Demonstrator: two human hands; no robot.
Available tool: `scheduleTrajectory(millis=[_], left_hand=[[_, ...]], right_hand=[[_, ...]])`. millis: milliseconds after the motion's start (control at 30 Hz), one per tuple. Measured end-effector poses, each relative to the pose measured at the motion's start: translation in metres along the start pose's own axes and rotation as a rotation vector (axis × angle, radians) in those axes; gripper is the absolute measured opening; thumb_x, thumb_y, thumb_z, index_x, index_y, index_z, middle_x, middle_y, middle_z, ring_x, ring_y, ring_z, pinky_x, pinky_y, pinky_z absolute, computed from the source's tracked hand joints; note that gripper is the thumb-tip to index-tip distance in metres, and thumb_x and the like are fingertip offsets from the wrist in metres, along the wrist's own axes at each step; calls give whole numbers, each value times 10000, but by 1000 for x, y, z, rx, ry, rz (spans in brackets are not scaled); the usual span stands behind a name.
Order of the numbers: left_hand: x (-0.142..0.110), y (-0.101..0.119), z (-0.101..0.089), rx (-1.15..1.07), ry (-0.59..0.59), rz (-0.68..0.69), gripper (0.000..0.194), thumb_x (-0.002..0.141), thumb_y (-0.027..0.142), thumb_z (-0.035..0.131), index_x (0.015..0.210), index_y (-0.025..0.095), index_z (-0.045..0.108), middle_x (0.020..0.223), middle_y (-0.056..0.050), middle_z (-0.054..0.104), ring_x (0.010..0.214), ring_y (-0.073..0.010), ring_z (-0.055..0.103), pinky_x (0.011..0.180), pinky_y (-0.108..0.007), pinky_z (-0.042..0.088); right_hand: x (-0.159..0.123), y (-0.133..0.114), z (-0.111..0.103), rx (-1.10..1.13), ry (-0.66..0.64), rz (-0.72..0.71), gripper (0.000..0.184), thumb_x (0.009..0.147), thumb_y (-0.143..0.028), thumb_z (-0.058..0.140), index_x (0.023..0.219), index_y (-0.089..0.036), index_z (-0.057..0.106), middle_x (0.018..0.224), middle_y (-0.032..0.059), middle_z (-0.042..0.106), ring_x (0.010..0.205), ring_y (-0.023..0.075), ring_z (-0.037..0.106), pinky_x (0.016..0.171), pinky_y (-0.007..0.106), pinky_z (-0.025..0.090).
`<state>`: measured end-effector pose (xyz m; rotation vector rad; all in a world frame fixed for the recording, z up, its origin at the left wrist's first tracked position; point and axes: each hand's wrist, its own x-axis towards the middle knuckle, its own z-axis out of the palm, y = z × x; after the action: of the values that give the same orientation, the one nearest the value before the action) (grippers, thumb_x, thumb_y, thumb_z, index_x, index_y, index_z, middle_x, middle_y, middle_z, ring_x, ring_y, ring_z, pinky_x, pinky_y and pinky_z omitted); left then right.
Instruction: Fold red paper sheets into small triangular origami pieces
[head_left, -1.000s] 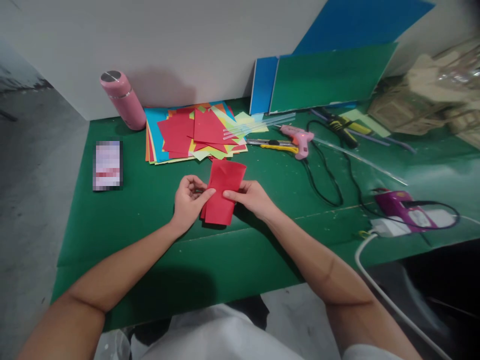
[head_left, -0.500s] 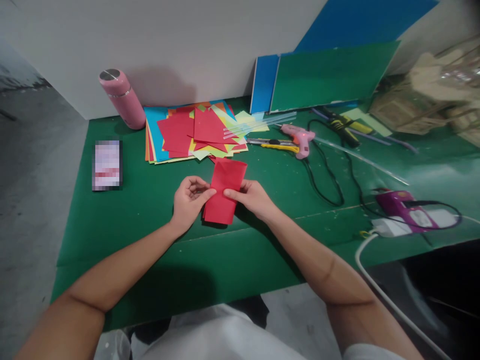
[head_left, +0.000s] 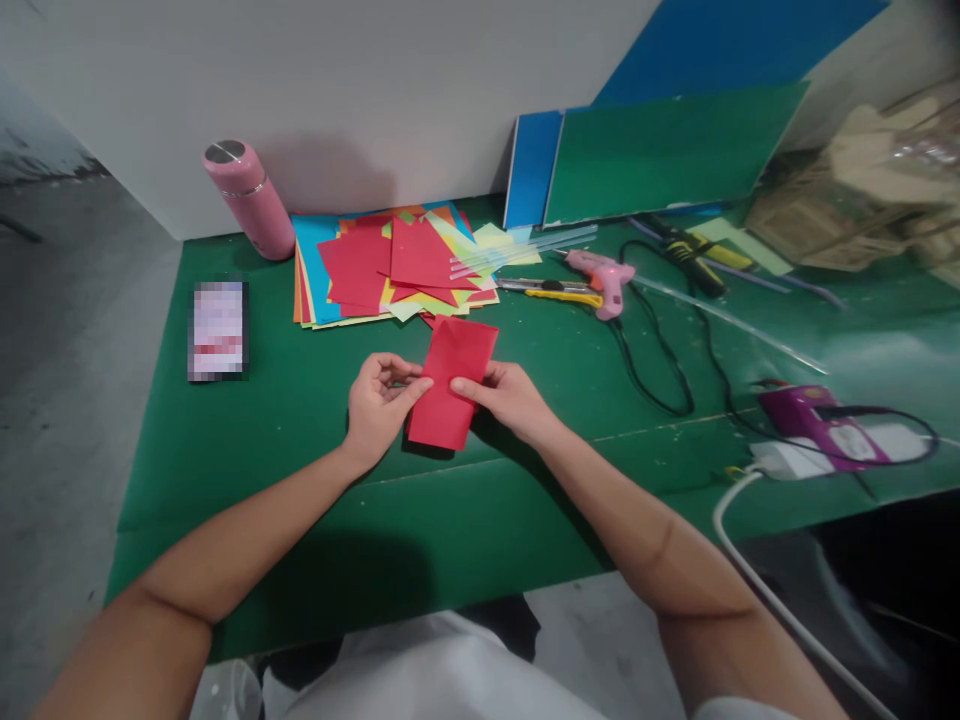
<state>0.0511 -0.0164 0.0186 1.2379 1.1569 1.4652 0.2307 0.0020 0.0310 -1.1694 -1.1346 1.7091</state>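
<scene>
A folded piece of red paper [head_left: 451, 410] is held just above the green table [head_left: 300, 440], in front of my body. My left hand [head_left: 381, 405] pinches its left edge, thumb on top and fingers curled behind. On the right edge, my right hand [head_left: 506, 395] grips it the same way, its thumb lying across the front face. The fingertips behind the paper are hidden. Just beyond lies a stack of coloured paper [head_left: 352, 275] with red, blue, yellow and orange sheets.
A pink bottle [head_left: 251, 200] and a blurred-out flat object [head_left: 217, 330] stand left. Clear glue sticks [head_left: 525, 250], a yellow cutter [head_left: 562, 295], a pink glue gun [head_left: 606, 280] and pliers [head_left: 694, 260] lie behind. At right are a purple box [head_left: 817, 425] and white cable [head_left: 724, 510].
Both hands keep their hold on the red paper, almost still. The whole view has shifted very slightly, so things appear a little further right.
</scene>
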Motion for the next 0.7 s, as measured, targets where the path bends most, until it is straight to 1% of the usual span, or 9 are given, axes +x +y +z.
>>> scheduleTrajectory(millis=[133, 233, 333, 367, 467, 600, 667, 700], left_hand=[[0, 0, 0, 8, 11, 4, 340, 719, 357, 794, 845, 189, 527, 811, -11, 697, 745, -125, 690, 689, -253, 575], [-1, 2, -1, 64, -12, 33, 225, 760, 322, 757, 820, 180, 592, 843, -24, 711, 771, -130, 691, 688, -249, 573], [-1, 5, -3, 175, -63, 96, 56, 815, 245, 696, 820, 189, 689, 895, -37, 733, 846, -143, 695, 774, -277, 575], [-1, 5, -4, 210, -81, 117, 44, 827, 221, 679, 840, 198, 714, 912, -38, 739, 879, -150, 695, 819, -293, 571], [-2, 5, -6, 300, -160, 140, 132, 857, 208, 641, 934, 222, 746, 992, -45, 744, 976, -174, 683, 908, -342, 552], [-3, 1, -8, 359, -282, 82, 244, 897, 265, 592, 1104, 241, 720, 1148, -67, 706, 1085, -208, 644, 865, -352, 565], [-4, -1, -8, 354, -323, 57, 287, 901, 289, 587, 1163, 242, 696, 1219, -80, 675, 1073, -211, 641, 837, -342, 570], [-4, -1, -8, 348, -334, 48, 307, 900, 299, 589, 1185, 240, 684, 1249, -85, 658, 1036, -203, 647, 825, -336, 571]], right_hand=[[0, 0, 0, -13, -6, -6, 405, 588, -455, 865, 862, -181, 748, 880, 55, 762, 770, 181, 690, 744, 338, 555], [0, 1, -1, -41, -13, -17, 427, 597, -473, 857, 888, -181, 745, 880, 57, 760, 769, 184, 685, 738, 342, 554], [1, 3, -2, -87, -2, -32, 441, 628, -531, 825, 881, -179, 747, 863, 58, 755, 715, 171, 667, 685, 323, 544], [1, 3, -2, -99, 17, -45, 445, 644, -558, 806, 869, -179, 748, 849, 58, 753, 691, 164, 657, 663, 313, 537], [2, 3, -4, -100, 91, -99, 445, 679, -595, 769, 862, -190, 751, 821, 50, 746, 680, 158, 643, 646, 299, 525], [3, 1, -5, -46, 166, -104, 422, 660, -591, 786, 808, -198, 741, 758, 33, 728, 644, 151, 627, 633, 297, 520], [3, 0, -4, -32, 180, -93, 417, 647, -586, 797, 776, -195, 733, 743, 29, 723, 623, 144, 617, 624, 293, 516], [3, 0, -4, -28, 181, -93, 414, 643, -580, 802, 775, -194, 731, 746, 27, 722, 622, 140, 616, 622, 290, 514]])
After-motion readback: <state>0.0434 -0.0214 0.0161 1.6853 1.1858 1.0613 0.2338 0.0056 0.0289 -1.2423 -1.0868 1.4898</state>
